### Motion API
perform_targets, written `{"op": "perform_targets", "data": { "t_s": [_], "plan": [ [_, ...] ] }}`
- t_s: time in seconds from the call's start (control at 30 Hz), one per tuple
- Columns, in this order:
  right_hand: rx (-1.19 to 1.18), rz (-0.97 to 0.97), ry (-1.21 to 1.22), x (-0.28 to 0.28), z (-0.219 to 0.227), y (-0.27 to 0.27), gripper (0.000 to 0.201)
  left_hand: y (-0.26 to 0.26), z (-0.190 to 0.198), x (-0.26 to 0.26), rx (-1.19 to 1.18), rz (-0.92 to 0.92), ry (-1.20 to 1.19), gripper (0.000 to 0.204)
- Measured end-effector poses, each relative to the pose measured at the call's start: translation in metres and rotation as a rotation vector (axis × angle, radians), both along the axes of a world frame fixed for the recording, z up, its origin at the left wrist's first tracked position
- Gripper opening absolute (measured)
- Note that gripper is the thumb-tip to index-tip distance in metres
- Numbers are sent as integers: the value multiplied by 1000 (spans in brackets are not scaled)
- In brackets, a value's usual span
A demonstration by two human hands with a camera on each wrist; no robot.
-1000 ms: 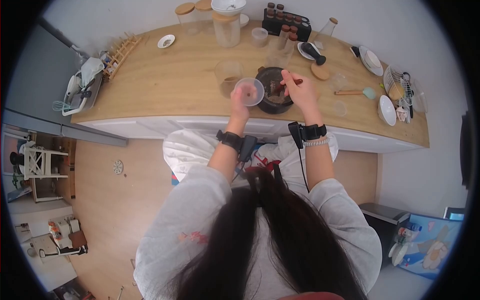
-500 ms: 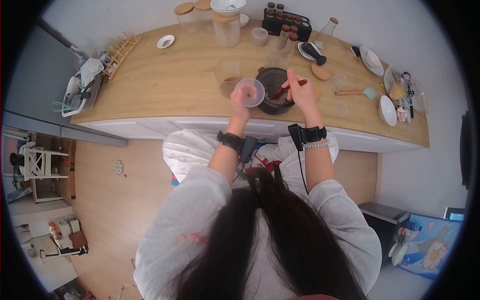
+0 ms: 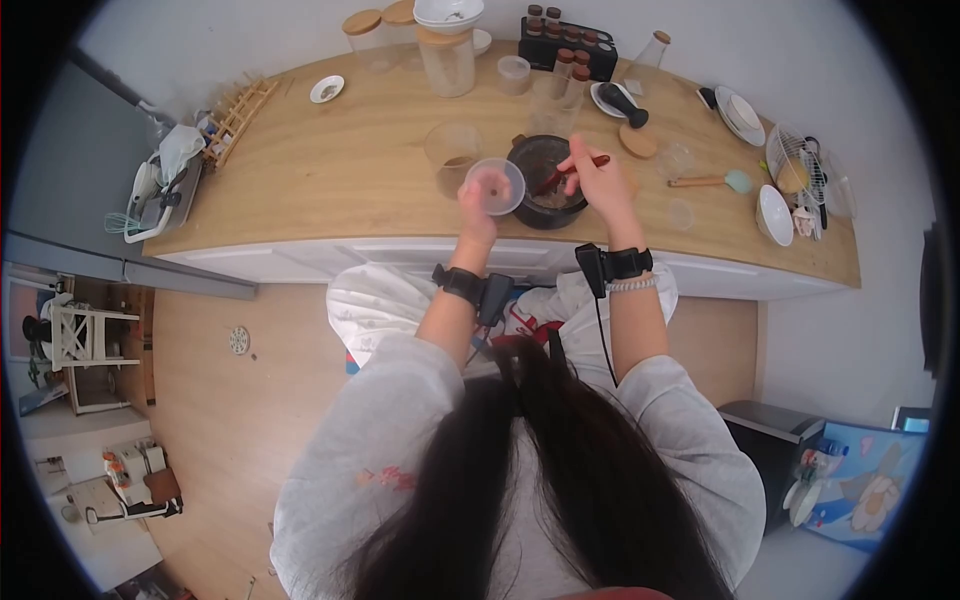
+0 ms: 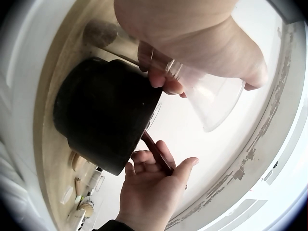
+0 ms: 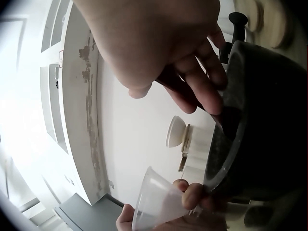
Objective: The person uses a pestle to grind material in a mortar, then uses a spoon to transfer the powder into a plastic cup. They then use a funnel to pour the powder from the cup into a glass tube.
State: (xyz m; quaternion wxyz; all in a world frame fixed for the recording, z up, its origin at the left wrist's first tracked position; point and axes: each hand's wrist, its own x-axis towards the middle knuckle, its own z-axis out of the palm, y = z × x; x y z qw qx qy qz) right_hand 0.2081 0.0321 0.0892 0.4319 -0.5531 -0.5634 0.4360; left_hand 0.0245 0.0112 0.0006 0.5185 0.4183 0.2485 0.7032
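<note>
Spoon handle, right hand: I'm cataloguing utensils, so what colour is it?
Reddish brown; the handle shows best in the left wrist view.

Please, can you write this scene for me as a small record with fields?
left hand: holds clear plastic funnel
right hand: holds dark red spoon
spoon end: inside round black mortar
left of mortar: clear glass jar, brown contents inside
behind mortar, to the right: black pestle
funnel contents: cannot tell

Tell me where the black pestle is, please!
In the head view, the black pestle lies partly on a small white plate, on the person's right, beyond the dark mortar and next to a round wooden lid.
</note>
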Motion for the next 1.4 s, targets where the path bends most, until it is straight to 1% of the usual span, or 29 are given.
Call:
{"op": "perform_targets", "data": {
  "t_s": [0.1,0.2,0.3,0.4,0.5,0.6,0.7,0.8,0.9,1.0,1.1,1.2,1.3,1.4],
  "plan": [
    [32,-239,8,7,8,-2,60,-1,1,-1,-5,24,19,48],
    [91,-229,116,18,5,-1,55,-1,-2,-1,-12,9,-2,48],
    [99,-91,15,12,15,-13,53,4,-11,-1,-1,9,-12,48],
    [123,-8,-33,-1,14,-20,49,3,-7,-1,1,9,3,48],
    [156,-77,17,-3,10,-18,43,1,-4,-1,-3,30,38,49],
    [216,-145,94,13,-3,-8,39,-5,12,4,8,105,-16,51],
    [239,-117,66,10,9,-15,39,2,-8,1,6,16,-27,48],
    [274,-86,-7,0,1,-18,39,2,-6,2,-29,24,-35,47],
    [65,30,22,3,-5,-18,43,0,-3,0,-7,19,3,46],
    [39,-116,120,8,-6,-14,45,-3,1,1,-7,25,-4,45],
    [276,-103,142,-6,-3,-17,44,-2,2,1,-19,8,-18,43],
    [97,-2,158,-1,-17,-14,45,1,-1,0,-30,11,-5,44],
    [-32,-127,165,15,-12,-13,45,-2,2,0,-29,53,46,45],
    [219,-46,222,5,-15,-11,47,-2,0,0,-12,17,5,46]
  ]
}}
